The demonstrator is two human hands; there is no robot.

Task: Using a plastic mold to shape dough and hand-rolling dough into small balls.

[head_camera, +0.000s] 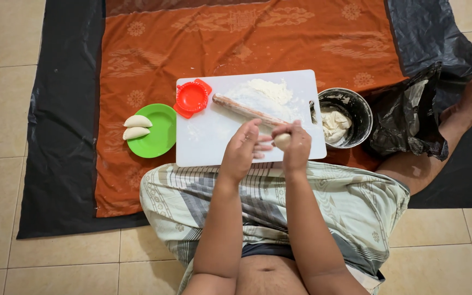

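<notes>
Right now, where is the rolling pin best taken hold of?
Take the rolling pin by its bare upper-left end, coming from above. It lies flat and slanted on the white board; its lower-right end runs behind the left hand and right hand.

Both hands (pixel 269 145) pinch dough ball (pixel 282 141) over white board (pixel 208 136); rolling pin (pixel 247 111) beyond.

Even, soft indoor light, moderately bright. Shadows faint, short. Mild sheen on the crumpled black plastic bag (pixel 405 117) and glossy beige floor tiles (pixel 1 109). Focus sharp throughout, no motion blur. Slight wide-angle bending at frame edges.
</notes>
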